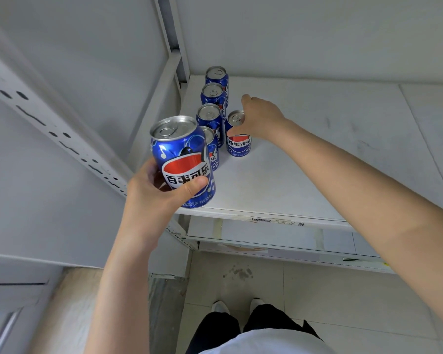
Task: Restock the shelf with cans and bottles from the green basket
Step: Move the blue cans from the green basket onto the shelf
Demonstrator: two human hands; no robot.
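Both hands are on cans. The left hand (pixel 159 198) wraps round a blue cola can (pixel 182 159), held at the near end of the row of four cans (pixel 211 113) by the front edge of the shelf (pixel 317 154); whether its base touches the board, I cannot tell. The right hand (pixel 262 118) curls over the top of a fifth can (pixel 238 143), which stands just right of the row, beside its nearer half. By my reckoning, five cans are shelved and a sixth is about to be. No bottles stand near the row. The green basket is out of view, so what remains cannot be judged.
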